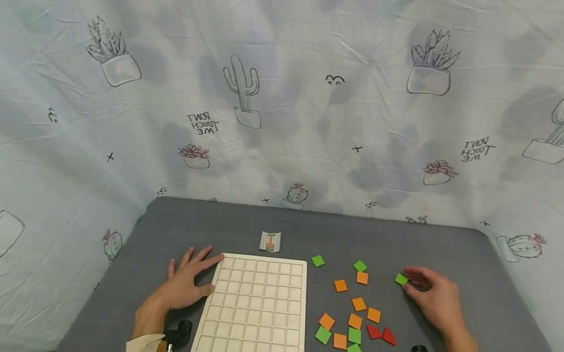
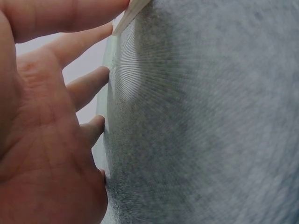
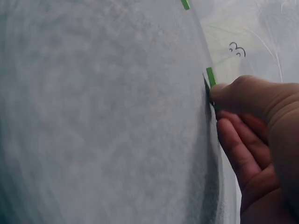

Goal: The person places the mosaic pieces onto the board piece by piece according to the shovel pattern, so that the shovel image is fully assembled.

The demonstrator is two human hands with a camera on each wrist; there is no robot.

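Note:
A pale wooden board (image 1: 254,310) with a grid of square cells lies on the grey table, its cells bare. My left hand (image 1: 182,285) rests at the board's left edge with fingers spread; thumb and index finger touch the rim, and the left wrist view shows the palm (image 2: 51,135) beside the table surface. Over to the right, my right hand (image 1: 435,300) pinches a green square tile (image 1: 401,279). In the right wrist view the thumb covers part of that green tile (image 3: 211,76), which is tilted, with a dark shadow below.
Between board and right hand lie several orange tiles (image 1: 358,303), several green tiles (image 1: 323,335) and two red triangular tiles (image 1: 389,336). A small printed card (image 1: 270,241) sits beyond the board. Cactus-patterned cloth (image 1: 291,111) hangs behind and beside the table (image 1: 189,223).

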